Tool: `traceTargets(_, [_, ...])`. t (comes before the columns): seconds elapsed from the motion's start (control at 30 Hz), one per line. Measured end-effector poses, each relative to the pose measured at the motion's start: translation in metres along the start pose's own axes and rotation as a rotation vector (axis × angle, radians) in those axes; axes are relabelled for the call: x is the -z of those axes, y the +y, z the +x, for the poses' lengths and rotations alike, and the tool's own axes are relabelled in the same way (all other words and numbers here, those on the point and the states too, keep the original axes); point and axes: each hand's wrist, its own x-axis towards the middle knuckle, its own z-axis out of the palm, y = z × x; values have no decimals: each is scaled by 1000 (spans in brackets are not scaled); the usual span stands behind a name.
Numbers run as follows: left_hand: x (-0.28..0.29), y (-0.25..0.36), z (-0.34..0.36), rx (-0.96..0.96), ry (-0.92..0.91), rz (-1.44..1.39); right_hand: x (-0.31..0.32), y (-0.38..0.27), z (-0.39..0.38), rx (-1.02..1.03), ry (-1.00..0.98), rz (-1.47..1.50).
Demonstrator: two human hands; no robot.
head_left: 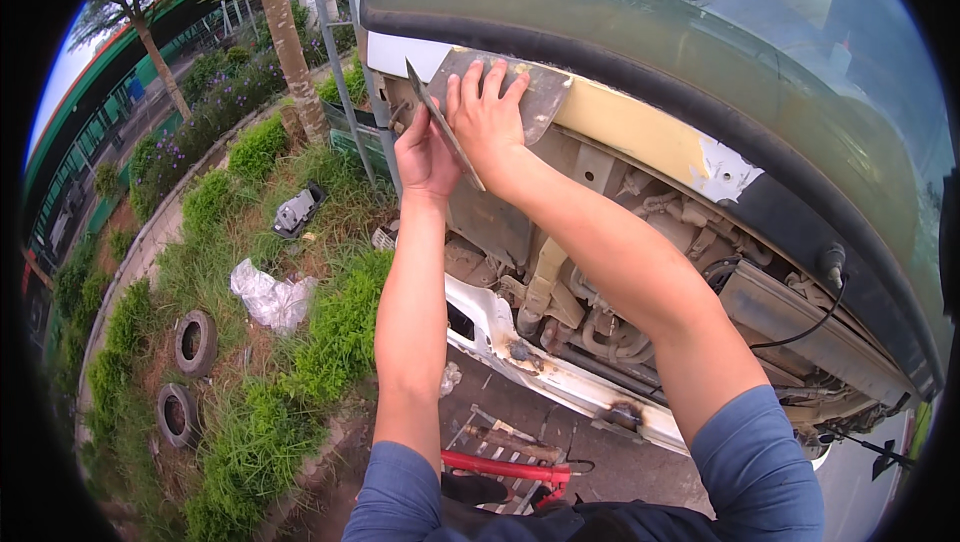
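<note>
Grasping a thin, dark, straight-edged flat plate [447, 130] seen almost edge-on, the person's left hand [427, 162] has its thumb and fingers closed on the plate's near face. The plate stands tilted, its pointed upper end toward the windshield and its lower end beside the right wrist. The right hand [487, 122] holds nothing; it lies with fingers extended and spread over a grey, flat, worn-looking sheet [548, 92] on the vehicle's front panel, just below the glass. Whether the right hand also touches the plate cannot be told.

The sheet sits between a white painted stretch of the panel and a long tan-yellow strip [630, 132], which runs right toward a patch of chipped white paint and a black section. Above them, a thick black rubber seal [600, 55] borders the large, greenish windshield [740, 72]. Below, the open front shows dusty engine parts [600, 317], with a white metal crossbeam [560, 382], scorched and rusty in places, crossing under them.

On the grass to the left lie two small black tyres [196, 343], a crumpled clear plastic bag [270, 296] and a grey-and-black part [297, 210]. A red metal bar [500, 465] shows near the person's body.
</note>
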Motion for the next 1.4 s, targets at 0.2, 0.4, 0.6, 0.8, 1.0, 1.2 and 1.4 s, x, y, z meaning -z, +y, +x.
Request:
traceTargets(0.2, [40,18,6,48,-201,-62,1,-13,-1,6,42,-52])
traceTargets(0.4, [68,10,12,106,-358,-124,-21,-15,-3,-18,19,-73])
traceTargets(0.6, [76,15,1,99,-288,-101,-30,-29,-9,-2,-2,-43])
traceTargets(0.8, [80,7,-16,18,-52,-40,-42,-40,-18,7,-21,-38])
traceTargets(1.0, [110,11,-25,77,-169,-93,-46,-49,-29,38,-11,-71])
traceTargets(1.2, [110,-7,-49,40,-66,-59,-47,-47,-50,30,-106,50])
traceTargets(1.4, [68,-15,-57,82,-272,-305,-9,-24,-64,37,27,72])
